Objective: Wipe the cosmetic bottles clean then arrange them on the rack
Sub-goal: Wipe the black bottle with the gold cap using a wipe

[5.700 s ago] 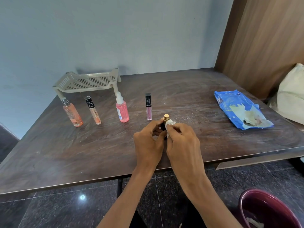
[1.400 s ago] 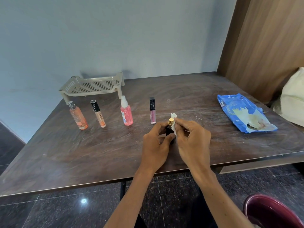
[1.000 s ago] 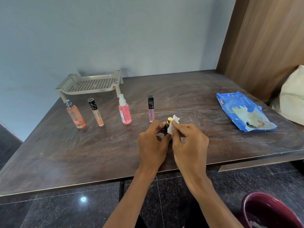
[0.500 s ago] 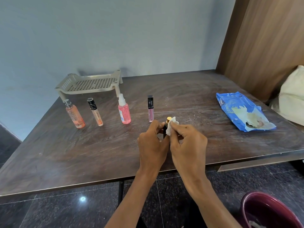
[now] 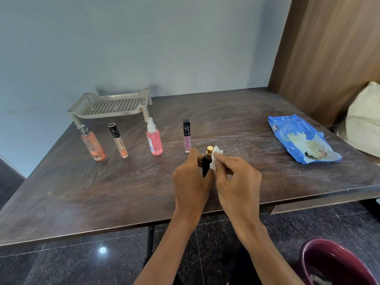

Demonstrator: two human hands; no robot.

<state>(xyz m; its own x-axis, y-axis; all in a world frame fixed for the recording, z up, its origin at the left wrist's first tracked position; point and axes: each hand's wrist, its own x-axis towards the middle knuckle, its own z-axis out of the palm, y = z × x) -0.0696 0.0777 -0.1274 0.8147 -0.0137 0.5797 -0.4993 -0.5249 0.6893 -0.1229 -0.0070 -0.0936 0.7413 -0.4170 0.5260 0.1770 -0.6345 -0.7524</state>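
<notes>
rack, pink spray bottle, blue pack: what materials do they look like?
Rack: beige moulded plastic, matt, judging by its perforated grid shelf and rounded legs.
Pink spray bottle: translucent, probably plastic though glass is possible; the pink liquid shows through, and the pump top is whitish.
Blue pack: thin, glossy plastic film, crinkled, with a pale sheet, likely a wipe, showing at the opening.

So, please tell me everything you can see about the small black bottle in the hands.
The small black bottle has a dark body and a gold top. It is roughly upright, just above the table. The left hand grips its body; the right hand presses a white wipe against its upper part.
</notes>
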